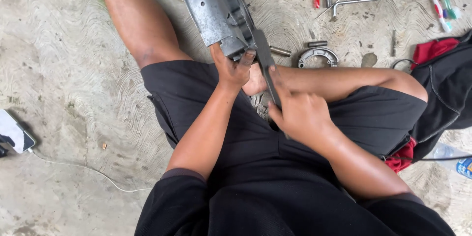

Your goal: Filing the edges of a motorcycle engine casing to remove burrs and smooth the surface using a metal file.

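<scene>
- The grey metal engine casing (211, 7) stands tilted on the concrete floor (64, 69) between the person's spread legs, its upper part cut off by the top edge of the view.
- The left hand (235, 69) is closed on the casing's lower end, fingers wrapped over its edge, thumb against the metal.
- A dark flat metal bar (268, 66) runs from the casing's lower end down toward the lap.
- The right hand (300, 113) is wrapped around the bar's lower part, forefinger laid along it; the bar's bottom end is hidden inside the fist.
- Where bar and casing meet is masked by the left fingers, so the joint cannot be made out.
- Beyond the right knee, on the floor, lie a curved brake shoe (318, 56) and two short metal pins (280, 51), well apart from both hands.
- Further back lies a bent L-shaped wrench (351, 2).
</scene>
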